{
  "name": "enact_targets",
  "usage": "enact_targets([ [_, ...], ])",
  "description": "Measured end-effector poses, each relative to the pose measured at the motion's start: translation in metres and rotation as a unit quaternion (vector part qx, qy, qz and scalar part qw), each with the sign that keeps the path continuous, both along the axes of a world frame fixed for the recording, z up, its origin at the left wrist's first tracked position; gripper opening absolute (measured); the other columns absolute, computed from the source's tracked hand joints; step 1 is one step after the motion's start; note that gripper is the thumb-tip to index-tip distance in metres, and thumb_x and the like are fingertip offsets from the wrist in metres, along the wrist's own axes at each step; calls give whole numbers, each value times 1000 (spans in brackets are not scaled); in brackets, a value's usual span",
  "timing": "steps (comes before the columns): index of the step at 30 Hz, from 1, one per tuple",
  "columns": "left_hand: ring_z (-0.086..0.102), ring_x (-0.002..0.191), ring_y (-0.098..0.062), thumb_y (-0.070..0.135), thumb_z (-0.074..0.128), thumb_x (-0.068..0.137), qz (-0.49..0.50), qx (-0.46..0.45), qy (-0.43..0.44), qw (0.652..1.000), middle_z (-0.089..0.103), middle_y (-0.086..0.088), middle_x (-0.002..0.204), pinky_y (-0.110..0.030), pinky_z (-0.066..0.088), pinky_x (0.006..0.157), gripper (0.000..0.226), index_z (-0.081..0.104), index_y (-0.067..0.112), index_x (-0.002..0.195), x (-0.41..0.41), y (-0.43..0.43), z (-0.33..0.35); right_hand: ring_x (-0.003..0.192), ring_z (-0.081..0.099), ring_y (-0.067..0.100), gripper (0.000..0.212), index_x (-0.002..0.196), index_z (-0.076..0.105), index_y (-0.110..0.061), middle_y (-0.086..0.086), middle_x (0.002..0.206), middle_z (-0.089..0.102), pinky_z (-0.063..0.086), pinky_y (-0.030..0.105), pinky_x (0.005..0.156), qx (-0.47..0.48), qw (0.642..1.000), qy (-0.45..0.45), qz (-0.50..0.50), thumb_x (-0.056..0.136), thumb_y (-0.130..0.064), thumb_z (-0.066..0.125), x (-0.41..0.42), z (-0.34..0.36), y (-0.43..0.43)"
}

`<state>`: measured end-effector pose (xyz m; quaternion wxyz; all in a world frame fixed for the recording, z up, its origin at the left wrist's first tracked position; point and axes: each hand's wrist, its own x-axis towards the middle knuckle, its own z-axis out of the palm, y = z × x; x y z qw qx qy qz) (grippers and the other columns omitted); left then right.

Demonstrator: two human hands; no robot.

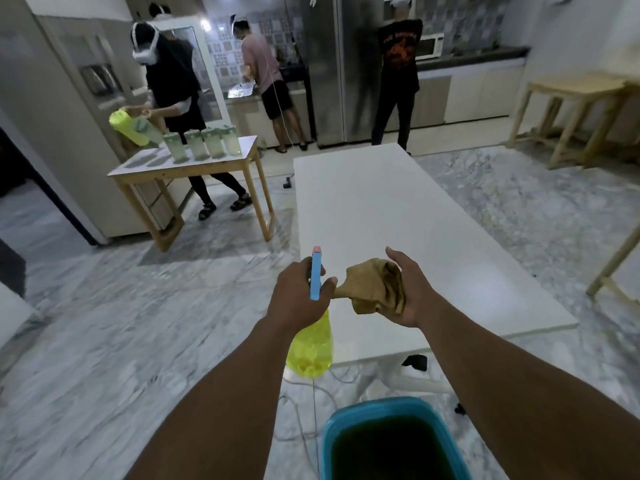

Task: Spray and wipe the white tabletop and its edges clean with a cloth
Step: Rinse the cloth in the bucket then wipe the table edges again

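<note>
- Where a small wooden table stands at the far left, a row of green-lidded jars sits on its white top, and a person in black behind it holds a yellow-green pitcher tilted.
- The left hand is curled round the neck of a spray bottle, with the thumb laid against the blue spray head. The pink nozzle points away from the camera, and the yellow body hangs below the fist, over the near left corner of the table.
- A crumpled tan cloth is bunched between the two hands, its left end just beside the left thumb.
- The right hand cradles the cloth in its palm, fingers loosely bent round it and fingertips lifted free.
- The white tabletop stretches away beneath and beyond both hands; neither the bottle nor the cloth touches it.
- A blue tub of dark liquid stands on the marble floor at the bottom edge, near the table's near end.
- Bare wooden tables stand at the far right.
</note>
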<state>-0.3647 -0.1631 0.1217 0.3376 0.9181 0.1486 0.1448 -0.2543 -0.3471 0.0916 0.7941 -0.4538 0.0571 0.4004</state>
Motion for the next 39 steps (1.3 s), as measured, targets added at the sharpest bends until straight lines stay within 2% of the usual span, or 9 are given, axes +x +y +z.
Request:
enact_targets([
  [6, 63, 84, -19, 39, 73, 97, -93, 12, 7, 996, 69, -6, 100, -28, 42, 77, 32, 66, 14, 115, 32, 78, -16, 70, 69, 27, 60, 103, 70, -7, 13, 87, 72, 51, 27, 55, -13, 996, -3, -93, 88, -63, 54, -7, -21, 66],
  [9, 57, 85, -19, 38, 73, 97, -121, 17, -7, 992, 63, -3, 98, -26, 39, 78, 34, 67, 12, 118, 36, 104, -17, 74, 69, 29, 67, 85, 78, -4, 15, 89, 72, 51, 30, 61, -1, 993, 12, -114, 86, -67, 55, -14, -28, 88],
  [14, 68, 91, -23, 40, 72, 97, -163, 24, 21, 986, 73, -11, 100, -31, 49, 82, 33, 67, 13, 116, 51, 158, -20, 87, 67, 34, 77, 109, 68, -3, 19, 105, 68, 55, 35, 69, -26, 988, 23, -148, 70, -69, 74, -22, -35, 130],
  [17, 64, 90, -23, 37, 73, 97, -169, 21, 3, 985, 70, -10, 101, -29, 43, 80, 34, 68, 10, 118, 65, 171, -20, 81, 68, 33, 54, 91, 68, -2, 19, 94, 69, 57, 35, 69, -28, 988, 7, -155, 78, -55, 76, -16, -24, 137],
  [21, 58, 84, -19, 40, 72, 97, -182, 35, 2, 983, 67, -7, 100, -28, 42, 78, 36, 67, 13, 118, 83, 176, -27, 99, 63, 36, 60, 111, 57, -3, 25, 116, 59, 55, 39, 83, -35, 987, -4, -160, 69, -31, 88, -8, -23, 137],
  [24, 66, 85, -18, 45, 71, 97, -219, 34, 26, 975, 74, -10, 98, -23, 41, 71, 36, 65, 16, 118, 102, 174, -33, 101, 61, 37, 45, 113, 58, -3, 29, 122, 60, 51, 40, 88, -68, 985, -9, -161, 75, -17, 77, 2, -26, 130],
  [26, 73, 89, -20, 47, 70, 97, -240, 26, 42, 970, 76, -10, 97, -20, 43, 71, 36, 63, 18, 117, 117, 171, -35, 95, 62, 36, 33, 110, 60, 0, 28, 111, 64, 53, 39, 79, -95, 978, -7, -186, 80, -13, 66, 15, -29, 125],
  [30, 76, 91, -27, 46, 70, 97, -266, 23, 42, 963, 76, -9, 96, -38, 55, 89, 35, 62, 17, 114, 161, 166, -32, 70, 62, 30, 29, 100, 59, -1, 15, 84, 64, 49, 32, 57, -112, 970, 16, -214, 79, -21, 57, 51, -29, 123],
  [39, 72, 95, -28, 44, 71, 97, -323, 41, 66, 943, 76, -10, 98, -36, 52, 87, 37, 63, 15, 117, 249, 143, -36, 94, 71, 35, 49, 114, 63, -9, 16, 103, 74, 55, 46, 88, -140, 955, 58, -255, 82, -45, 66, 113, -40, 103],
])
